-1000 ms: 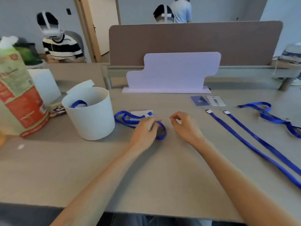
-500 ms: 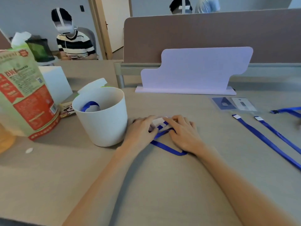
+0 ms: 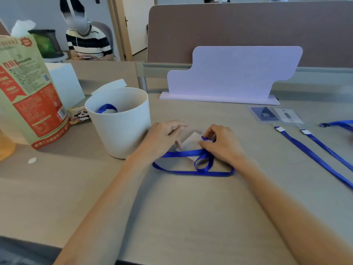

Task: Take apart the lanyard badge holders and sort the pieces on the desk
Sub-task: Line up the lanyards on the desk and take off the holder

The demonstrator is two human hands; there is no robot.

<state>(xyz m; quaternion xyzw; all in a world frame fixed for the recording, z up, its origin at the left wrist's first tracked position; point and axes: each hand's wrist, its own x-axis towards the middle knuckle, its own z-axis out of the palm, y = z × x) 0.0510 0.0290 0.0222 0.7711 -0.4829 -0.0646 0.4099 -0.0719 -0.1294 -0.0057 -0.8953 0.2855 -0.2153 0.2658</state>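
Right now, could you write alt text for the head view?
A left hand touches a clear badge holder while the right hand pinches its blue lanyard on a desk, beside a white bucket. Detached lanyards lie at right.

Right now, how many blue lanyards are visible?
5 lanyards: one in the white bucket, one between left hand and right hand, two straight at right, one at the right edge. Bucket may hide more.

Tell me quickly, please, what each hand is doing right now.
Left hand: open, fingers fairly straight, thumb pressing the badge holder on the desk.
Right hand: closed, pinching the blue lanyard where it meets the holder.
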